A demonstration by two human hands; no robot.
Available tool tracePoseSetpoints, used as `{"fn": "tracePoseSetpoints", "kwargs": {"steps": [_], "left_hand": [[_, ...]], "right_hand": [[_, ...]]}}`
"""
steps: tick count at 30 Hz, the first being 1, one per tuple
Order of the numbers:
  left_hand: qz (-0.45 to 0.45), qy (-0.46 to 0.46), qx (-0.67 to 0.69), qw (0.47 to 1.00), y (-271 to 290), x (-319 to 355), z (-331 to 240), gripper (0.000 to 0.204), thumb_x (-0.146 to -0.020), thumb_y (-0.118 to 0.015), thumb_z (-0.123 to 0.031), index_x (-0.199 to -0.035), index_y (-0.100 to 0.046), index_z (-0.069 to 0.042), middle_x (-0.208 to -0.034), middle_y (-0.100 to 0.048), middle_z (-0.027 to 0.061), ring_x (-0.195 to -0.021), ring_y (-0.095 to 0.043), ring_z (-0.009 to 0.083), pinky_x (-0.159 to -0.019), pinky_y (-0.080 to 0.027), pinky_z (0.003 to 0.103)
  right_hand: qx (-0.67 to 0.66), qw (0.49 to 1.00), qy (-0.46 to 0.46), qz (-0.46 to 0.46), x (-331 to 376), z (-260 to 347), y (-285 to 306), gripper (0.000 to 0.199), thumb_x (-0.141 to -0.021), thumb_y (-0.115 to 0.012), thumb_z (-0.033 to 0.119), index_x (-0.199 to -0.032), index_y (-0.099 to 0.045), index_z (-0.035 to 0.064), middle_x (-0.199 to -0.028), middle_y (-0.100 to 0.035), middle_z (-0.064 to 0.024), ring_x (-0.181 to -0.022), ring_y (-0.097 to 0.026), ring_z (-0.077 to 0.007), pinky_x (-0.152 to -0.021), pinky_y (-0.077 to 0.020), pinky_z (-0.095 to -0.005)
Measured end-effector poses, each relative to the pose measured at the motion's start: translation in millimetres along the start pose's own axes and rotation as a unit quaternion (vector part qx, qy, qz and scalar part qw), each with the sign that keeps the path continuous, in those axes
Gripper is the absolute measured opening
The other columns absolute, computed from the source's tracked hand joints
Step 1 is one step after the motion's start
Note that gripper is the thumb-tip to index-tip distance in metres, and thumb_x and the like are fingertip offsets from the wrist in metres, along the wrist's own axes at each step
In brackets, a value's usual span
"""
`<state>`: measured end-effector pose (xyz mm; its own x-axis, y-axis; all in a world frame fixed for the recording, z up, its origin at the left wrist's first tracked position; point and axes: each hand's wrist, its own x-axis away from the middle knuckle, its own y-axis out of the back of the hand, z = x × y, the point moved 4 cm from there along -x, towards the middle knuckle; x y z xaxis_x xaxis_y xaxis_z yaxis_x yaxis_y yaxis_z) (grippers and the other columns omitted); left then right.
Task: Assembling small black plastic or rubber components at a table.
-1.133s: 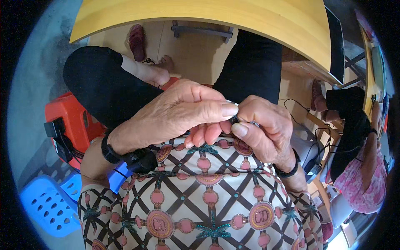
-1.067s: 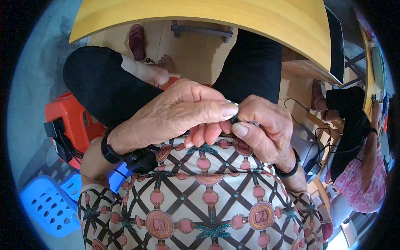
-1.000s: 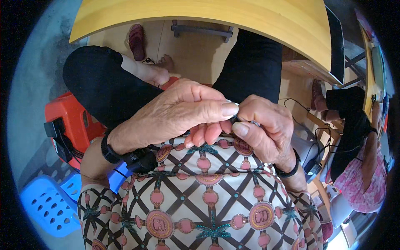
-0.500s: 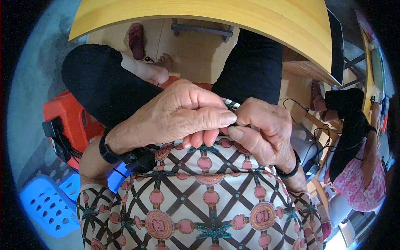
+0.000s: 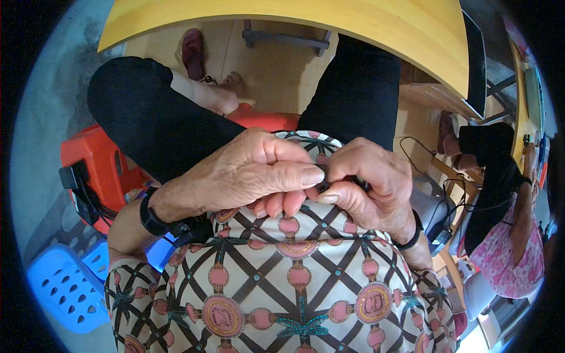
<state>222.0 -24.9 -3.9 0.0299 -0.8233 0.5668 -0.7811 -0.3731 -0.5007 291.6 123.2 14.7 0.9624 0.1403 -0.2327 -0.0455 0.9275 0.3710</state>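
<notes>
Two bare hands are shown brought together above the lap, in front of a patterned shirt [image 5: 282, 265], with their fingertips almost meeting. In the left hand [image 5: 253, 170], the thumb is pressed against the forefinger in a close pinch, and the remaining fingers are curled loosely beneath. In the right hand [image 5: 374, 185], the thumb and bent forefinger are drawn nearly together, with the other fingers folded in toward the palm. A small dark piece [image 5: 322, 186] is located between the two sets of fingertips and appears to be gripped from both sides; its shape and kind cannot be told, since most of it is covered. The handling is judged to be in mid-course: the piece is contained within the fingers, and no finished part is seen to have been set aside. Whether anything has been joined, opened or separated cannot be established, and the amount left to be done is likewise not shown. Beyond the knees, the edge of a yellow table [image 5: 282, 10] is seen, well apart from the hands. A red stool [image 5: 94, 156] is placed at the left, with a blue perforated plastic seat [image 5: 67, 288] near it.
</notes>
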Motion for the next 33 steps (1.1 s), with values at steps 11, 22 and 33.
{"fn": "tracePoseSetpoints", "kwargs": {"steps": [11,22,33], "left_hand": [[-0.006,-0.032,-0.077,0.997,-1,1,1,0.037,-0.093,-0.054,-0.031,-0.073,-0.064,-0.002,-0.059,-0.060,0.0015,-0.047,-0.054,0.0028,-0.040,-0.042,0.014],[-0.008,0.018,-0.095,0.995,0,-7,4,0.036,-0.092,-0.055,-0.030,-0.072,-0.063,-0.001,-0.058,-0.059,0.0017,-0.047,-0.054,0.0033,-0.038,-0.040,0.015],[0.008,-0.040,0.016,0.999,-1,-6,3,0.036,-0.092,-0.055,-0.032,-0.081,-0.064,0.001,-0.062,-0.060,0.0013,-0.049,-0.053,0.0016,-0.038,-0.038,0.013]], "right_hand": [[0.006,0.999,0.036,-0.009,7,5,-4,0.030,-0.073,-0.071,0.009,-0.098,-0.064,-0.0053,-0.080,-0.066,-0.0150,-0.069,-0.066,-0.0255,-0.061,-0.0536,-0.0327],[0.070,0.998,0.007,0.006,7,4,-4,0.028,-0.074,-0.072,0.014,-0.094,-0.066,-0.0040,-0.074,-0.066,-0.0115,-0.064,-0.065,-0.0212,-0.056,-0.0508,-0.0273],[-0.142,0.985,-0.091,-0.015,8,-14,0,0.030,-0.073,-0.071,0.017,-0.097,-0.067,-0.0013,-0.087,-0.068,-0.0104,-0.071,-0.062,-0.0190,-0.064,-0.0497,-0.0292]]}}
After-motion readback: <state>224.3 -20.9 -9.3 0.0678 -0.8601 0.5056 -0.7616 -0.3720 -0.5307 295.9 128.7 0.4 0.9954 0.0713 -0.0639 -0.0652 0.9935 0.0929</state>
